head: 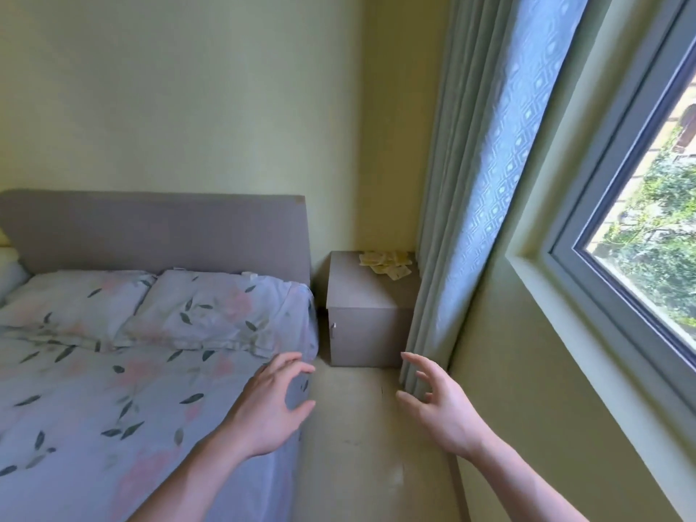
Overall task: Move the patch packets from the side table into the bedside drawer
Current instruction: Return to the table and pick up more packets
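A bed (113, 389) with 2 leaf-print pillows (180, 314) fills the left. The left hand (271, 405) hovers over its edge, fingers loosely spread and holding nothing. Beyond stands the grey bedside cabinet (371, 329) (front closed), the pale patch packets (384, 263) heaped at the back right of its top surface. The right hand (440, 405) hangs empty, fingers spread, beside the curtain (470, 220).

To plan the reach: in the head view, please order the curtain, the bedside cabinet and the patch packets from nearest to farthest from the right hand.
1. Curtain, beside the right hand.
2. Bedside cabinet, ahead in the corner.
3. Patch packets, on the cabinet top, at the back.
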Action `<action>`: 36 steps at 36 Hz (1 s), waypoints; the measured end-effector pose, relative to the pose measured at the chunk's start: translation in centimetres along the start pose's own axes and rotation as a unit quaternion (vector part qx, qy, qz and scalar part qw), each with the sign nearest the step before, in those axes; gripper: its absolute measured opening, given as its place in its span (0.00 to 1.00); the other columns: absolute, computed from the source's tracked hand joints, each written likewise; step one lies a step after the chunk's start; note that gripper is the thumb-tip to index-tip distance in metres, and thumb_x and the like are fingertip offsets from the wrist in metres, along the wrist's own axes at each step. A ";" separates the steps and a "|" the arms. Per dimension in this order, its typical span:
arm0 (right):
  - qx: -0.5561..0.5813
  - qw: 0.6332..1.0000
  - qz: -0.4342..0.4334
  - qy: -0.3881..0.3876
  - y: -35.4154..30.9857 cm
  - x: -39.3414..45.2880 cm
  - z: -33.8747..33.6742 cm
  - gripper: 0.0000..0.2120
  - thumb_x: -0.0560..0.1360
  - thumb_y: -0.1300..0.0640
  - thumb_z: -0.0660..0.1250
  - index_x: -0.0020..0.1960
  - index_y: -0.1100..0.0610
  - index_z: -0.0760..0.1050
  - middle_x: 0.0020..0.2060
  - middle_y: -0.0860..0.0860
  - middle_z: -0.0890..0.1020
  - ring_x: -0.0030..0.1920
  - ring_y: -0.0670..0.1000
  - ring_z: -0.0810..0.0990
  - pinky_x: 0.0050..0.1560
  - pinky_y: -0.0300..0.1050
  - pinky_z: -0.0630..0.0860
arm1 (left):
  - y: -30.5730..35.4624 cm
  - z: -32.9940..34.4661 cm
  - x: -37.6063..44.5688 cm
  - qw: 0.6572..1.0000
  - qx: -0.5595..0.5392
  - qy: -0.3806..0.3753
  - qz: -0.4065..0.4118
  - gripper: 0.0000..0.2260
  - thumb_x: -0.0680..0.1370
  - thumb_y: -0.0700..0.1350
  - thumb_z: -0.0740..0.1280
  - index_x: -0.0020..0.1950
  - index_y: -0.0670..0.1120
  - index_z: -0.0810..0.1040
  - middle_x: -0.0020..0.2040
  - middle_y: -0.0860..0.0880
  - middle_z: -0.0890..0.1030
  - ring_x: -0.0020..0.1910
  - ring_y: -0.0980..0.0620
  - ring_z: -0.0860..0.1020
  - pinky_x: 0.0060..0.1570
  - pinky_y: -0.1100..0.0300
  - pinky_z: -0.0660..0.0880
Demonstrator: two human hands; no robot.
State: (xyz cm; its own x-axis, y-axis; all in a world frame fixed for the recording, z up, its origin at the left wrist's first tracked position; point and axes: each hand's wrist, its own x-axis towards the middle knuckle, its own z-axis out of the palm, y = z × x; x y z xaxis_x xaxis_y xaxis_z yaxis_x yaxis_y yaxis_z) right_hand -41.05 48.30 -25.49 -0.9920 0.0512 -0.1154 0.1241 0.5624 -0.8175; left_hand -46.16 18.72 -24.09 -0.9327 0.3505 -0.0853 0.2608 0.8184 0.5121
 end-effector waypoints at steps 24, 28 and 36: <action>-0.065 0.994 0.067 -0.054 2.9 44.9 -3.0 0.29 0.75 0.52 0.71 0.74 0.46 0.66 0.70 0.45 0.71 0.71 0.47 0.69 0.72 0.45 0.67 | -9.9 -3.6 42.1 0.998 -0.035 -0.030 -0.048 0.19 0.78 0.52 0.68 0.69 0.59 0.71 0.70 0.64 0.63 0.71 0.61 0.65 0.66 0.67 0.62; -0.054 0.991 0.111 -0.044 4.7 49.2 -3.7 0.29 0.75 0.54 0.70 0.74 0.47 0.67 0.67 0.46 0.72 0.70 0.48 0.70 0.71 0.46 0.68 | -10.2 -2.4 48.9 0.994 -0.038 -0.093 -0.035 0.20 0.76 0.52 0.69 0.68 0.56 0.73 0.71 0.61 0.65 0.71 0.59 0.67 0.68 0.64 0.63; -0.024 0.982 0.181 -0.049 9.5 60.7 -6.2 0.30 0.74 0.53 0.71 0.73 0.45 0.66 0.65 0.47 0.73 0.68 0.50 0.72 0.66 0.40 0.69 | -9.9 0.9 64.0 0.988 -0.035 -0.147 -0.032 0.20 0.74 0.55 0.69 0.66 0.58 0.74 0.69 0.61 0.66 0.67 0.61 0.72 0.69 0.64 0.66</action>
State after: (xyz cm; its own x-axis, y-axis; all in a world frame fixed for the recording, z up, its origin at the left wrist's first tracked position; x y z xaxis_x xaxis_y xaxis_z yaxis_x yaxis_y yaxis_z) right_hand -100.21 61.84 -36.74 -0.8757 0.1764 -0.4496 0.4647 0.5612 -0.6849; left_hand -108.20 33.47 -35.39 -0.8310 0.4253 -0.3585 0.1764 0.8127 0.5553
